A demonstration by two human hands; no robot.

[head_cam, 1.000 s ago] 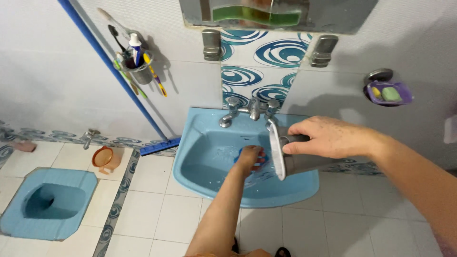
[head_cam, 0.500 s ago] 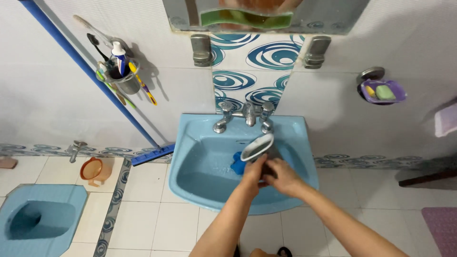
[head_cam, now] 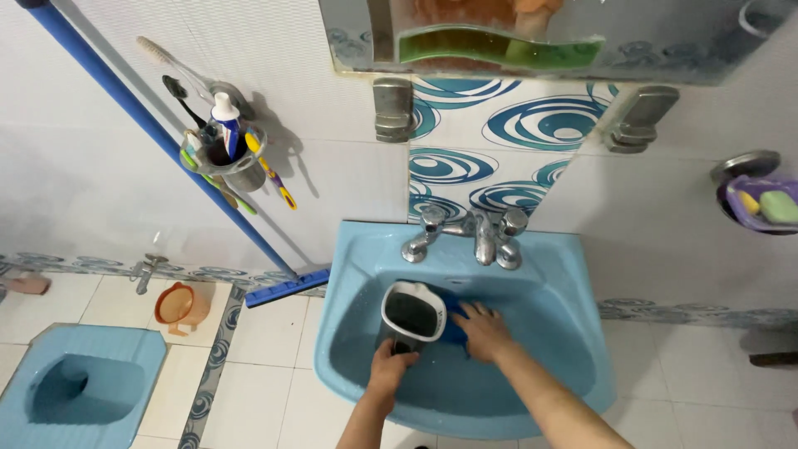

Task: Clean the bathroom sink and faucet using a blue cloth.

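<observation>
A grey cup with a white rim (head_cam: pixel 413 314) stands tilted inside the blue wash basin (head_cam: pixel 573 333), its mouth facing up. My left hand (head_cam: pixel 391 362) grips the cup low on its near side. My right hand (head_cam: pixel 484 330) lies just right of the cup, fingers pressed on a blue scrubber (head_cam: pixel 453 320) that lies against the cup and is mostly hidden. A chrome mixer tap (head_cam: pixel 475 232) stands at the back of the basin.
A wall holder with toothbrushes and toothpaste (head_cam: pixel 223 154) hangs at upper left. A blue-handled floor wiper (head_cam: pixel 158 141) leans on the wall. A blue squat toilet (head_cam: pixel 75 382), an orange mug (head_cam: pixel 184 304), a purple soap dish (head_cam: pixel 765 204) and a mirror shelf (head_cam: pixel 499 41) are around.
The cup has gone from my right hand, held above the basin, down into the basin with my left hand on it. My right hand has moved onto the blue scrubber.
</observation>
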